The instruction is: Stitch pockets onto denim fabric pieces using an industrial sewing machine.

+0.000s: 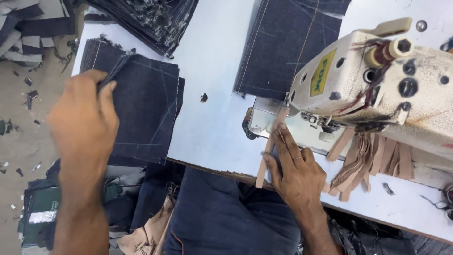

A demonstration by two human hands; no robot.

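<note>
One tan strip (270, 146) runs lengthwise toward the sewing machine (377, 85).

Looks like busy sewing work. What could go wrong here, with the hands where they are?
1. The right hand presses a tan strip close beside the needle area of the sewing machine; fingers could stray under it.
2. The left hand pinches the top denim piece at one edge; the stack overhangs the table and might slide off.

On the table (212, 118), a denim stack (141, 108) lies left under the left hand (85, 118), the sewing machine (377, 80) right, strip (271, 146) under the right hand (295, 170).
</note>
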